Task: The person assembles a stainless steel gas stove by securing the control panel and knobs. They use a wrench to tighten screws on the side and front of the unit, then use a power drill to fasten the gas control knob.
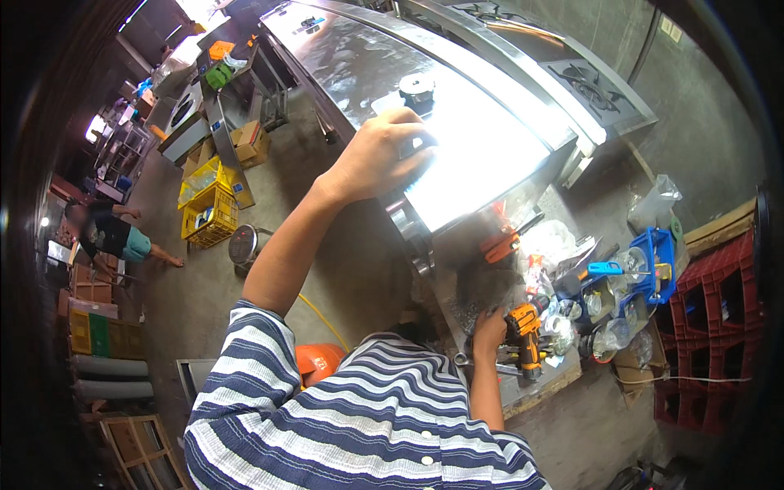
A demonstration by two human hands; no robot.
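My left hand (380, 157) is raised over the near edge of a shiny steel counter (347, 61). Its fingers are curled together around something small and dark that I cannot make out. Just beyond the fingertips, a round black-and-silver part (417, 88) sits on the steel. My right hand (490, 331) is low over a cluttered workbench, its fingers bent down among small loose pieces. What those fingers grip is too small and shaded to tell. Beside that hand lies an orange-and-black cordless drill (526, 331). A ring-ended metal tool (462, 359) is near my right wrist.
Plastic bags, a blue-handled tool (603, 269) and a blue bin (653, 265) crowd the bench. Red crates (706, 327) are stacked at right. An orange helmet (319, 363), a stool (243, 245) and yellow crates (208, 216) are on the left. Another person (110, 233) is at far left.
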